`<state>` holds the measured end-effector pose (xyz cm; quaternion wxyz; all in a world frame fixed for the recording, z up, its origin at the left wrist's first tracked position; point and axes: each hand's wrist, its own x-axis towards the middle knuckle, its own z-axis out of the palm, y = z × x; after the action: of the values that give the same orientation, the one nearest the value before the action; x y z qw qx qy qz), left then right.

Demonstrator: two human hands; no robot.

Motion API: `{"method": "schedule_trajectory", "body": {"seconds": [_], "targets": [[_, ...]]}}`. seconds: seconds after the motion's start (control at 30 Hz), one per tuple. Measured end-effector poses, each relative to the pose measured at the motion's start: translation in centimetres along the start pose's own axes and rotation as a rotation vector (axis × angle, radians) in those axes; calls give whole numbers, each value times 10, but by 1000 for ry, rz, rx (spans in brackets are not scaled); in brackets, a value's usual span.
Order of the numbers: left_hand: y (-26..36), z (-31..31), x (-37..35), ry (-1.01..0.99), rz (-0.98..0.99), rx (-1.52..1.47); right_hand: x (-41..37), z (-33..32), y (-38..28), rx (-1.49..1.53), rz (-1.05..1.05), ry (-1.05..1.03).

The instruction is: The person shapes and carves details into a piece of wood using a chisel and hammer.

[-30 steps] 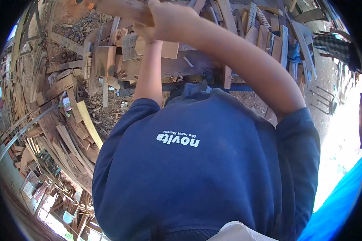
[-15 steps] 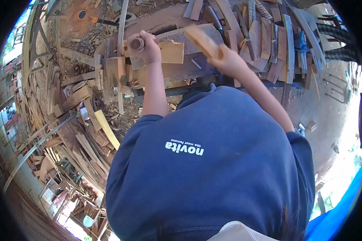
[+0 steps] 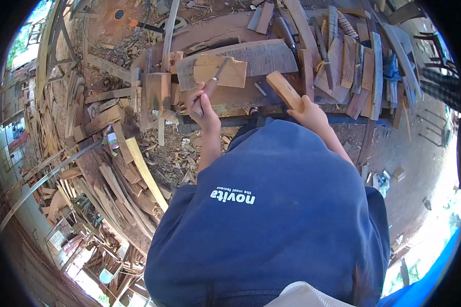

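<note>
My left hand (image 3: 207, 113) is closed around the wooden handle of a chisel (image 3: 211, 86). The chisel slants away from me, and its metal blade overlaps a pale piece of wood (image 3: 234, 75) with a jagged far edge. That piece lies on a wider greyish plank (image 3: 274, 53) on the bench. To the right, my right hand (image 3: 313, 115) grips the near end of a squared wooden mallet (image 3: 284, 90), whose thick end points up and left, apart from the pale piece.
Several boards and offcuts (image 3: 347, 61) crowd the bench's right side. A wooden block (image 3: 158, 86) stands at its left. Scrap wood (image 3: 112, 189) is heaped on the left floor. At the far left back lies an orange tool (image 3: 119, 15).
Both hands have come back toward my body. The chisel, upright before, now leans over with its blade showing. The mallet, blurred in motion earlier, is lower and steady.
</note>
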<state>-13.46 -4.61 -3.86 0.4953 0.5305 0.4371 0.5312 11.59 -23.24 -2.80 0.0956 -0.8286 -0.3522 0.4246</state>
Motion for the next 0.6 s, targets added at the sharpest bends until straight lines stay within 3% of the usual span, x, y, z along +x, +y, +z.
{"method": "schedule_trajectory", "body": {"seconds": [0.03,0.13,0.23,0.4,0.47,0.6], "targets": [[1,-4,-4,-5,-101,-27,1,-1,-1,-13,6,-4],[-4,-14,-14,-1,-165,-161,2,2,2,-34,15,-17],[-9,-29,-31,-29,-226,-96,7,13,14,-121,53,-47],[-37,-53,-45,-25,-198,33,5,34,31,-216,132,-107],[-31,-52,-39,-25,-200,23,6,41,35,-119,147,-110],[-8,-42,-1,-152,114,188,5,46,27,-112,192,-118]]}}
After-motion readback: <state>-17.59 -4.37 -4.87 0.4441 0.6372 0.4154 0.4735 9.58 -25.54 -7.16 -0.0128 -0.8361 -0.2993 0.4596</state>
